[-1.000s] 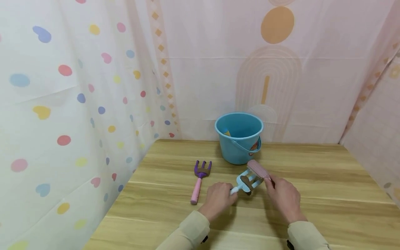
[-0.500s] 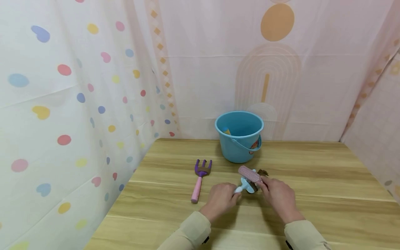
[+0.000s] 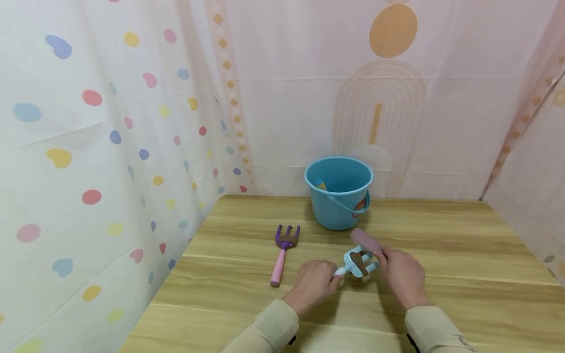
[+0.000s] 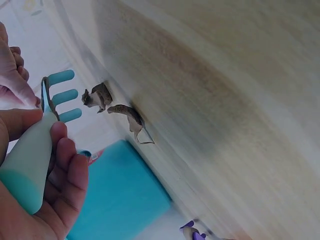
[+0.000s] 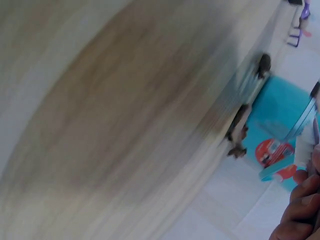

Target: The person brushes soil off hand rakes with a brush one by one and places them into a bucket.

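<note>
My left hand (image 3: 311, 284) grips the white handle of a light blue toy hand fork (image 3: 350, 266). A brown mud-like strip (image 3: 358, 264) crosses the base of its tines. My right hand (image 3: 402, 277) holds a pink brush (image 3: 365, 240) by its handle, the brush head lying along the far side of the fork's tines. In the left wrist view the fork (image 4: 65, 95) is seen edge-on, with my fingers curled round its handle. Brown clumps (image 4: 131, 120) lie on the table beyond it. The right wrist view shows pale bristles (image 5: 303, 146) by my curled fingers.
A purple toy hand fork (image 3: 282, 257) with a pink handle and a brown strip lies left of my left hand. Behind the hands stands a blue bucket (image 3: 326, 211) with something yellow and blue inside. Patterned curtains (image 3: 291, 117) hang along the table's (image 3: 463, 235) back and sides.
The brush swept down and left over the blue fork, then back up and right to its far edge. The fork has tilted and shifted slightly right. The purple fork and the bucket stay put.
</note>
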The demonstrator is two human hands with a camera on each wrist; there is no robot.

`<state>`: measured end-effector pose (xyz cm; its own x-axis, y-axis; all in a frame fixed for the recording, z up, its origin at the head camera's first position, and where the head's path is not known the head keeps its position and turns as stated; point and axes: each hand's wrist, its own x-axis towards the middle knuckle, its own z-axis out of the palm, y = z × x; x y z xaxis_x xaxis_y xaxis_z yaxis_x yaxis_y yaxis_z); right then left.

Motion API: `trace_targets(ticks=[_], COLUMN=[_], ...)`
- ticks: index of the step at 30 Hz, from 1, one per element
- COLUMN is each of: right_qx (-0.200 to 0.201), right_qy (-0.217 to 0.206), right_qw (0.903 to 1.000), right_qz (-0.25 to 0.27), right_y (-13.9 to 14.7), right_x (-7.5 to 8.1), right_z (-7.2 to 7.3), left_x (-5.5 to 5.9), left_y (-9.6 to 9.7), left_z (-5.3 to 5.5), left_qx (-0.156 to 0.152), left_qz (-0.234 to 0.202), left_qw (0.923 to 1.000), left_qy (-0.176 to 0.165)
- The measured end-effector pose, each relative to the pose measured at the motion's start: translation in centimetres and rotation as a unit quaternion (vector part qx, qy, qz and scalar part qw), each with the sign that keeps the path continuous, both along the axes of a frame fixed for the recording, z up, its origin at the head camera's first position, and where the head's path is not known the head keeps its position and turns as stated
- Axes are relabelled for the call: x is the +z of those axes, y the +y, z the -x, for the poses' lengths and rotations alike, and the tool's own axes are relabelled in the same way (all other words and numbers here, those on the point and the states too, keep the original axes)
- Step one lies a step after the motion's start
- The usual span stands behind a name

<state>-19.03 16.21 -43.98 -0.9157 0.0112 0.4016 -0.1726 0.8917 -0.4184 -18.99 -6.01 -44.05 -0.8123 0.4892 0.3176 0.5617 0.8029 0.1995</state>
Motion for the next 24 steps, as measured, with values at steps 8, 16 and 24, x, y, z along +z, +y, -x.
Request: trace_targets(ticks=[8, 16, 24], right_qx=[0.066, 0.069, 0.031], right_qy=[-0.022, -0.023, -0.011], right_qw=[0.9972, 0.9970, 0.9993], right_qz=[0.025, -0.026, -0.018], right_y=[-0.3, -1.1, -1.2], right_x=[1.2, 0.8, 0.6], right_z=[-0.4, -0.6, -0.4], left_x=[0.1, 0.8, 1.0], left_y=[-0.2, -0.4, -0.1], left_z=[0.7, 0.7, 0.5], left_qx=[0.024, 0.024, 0.024], left_qz=[-0.027, -0.021, -0.018], left_qw=[0.9979, 0.9989, 0.9994], left_qy=[-0.053, -0.035, -0.017])
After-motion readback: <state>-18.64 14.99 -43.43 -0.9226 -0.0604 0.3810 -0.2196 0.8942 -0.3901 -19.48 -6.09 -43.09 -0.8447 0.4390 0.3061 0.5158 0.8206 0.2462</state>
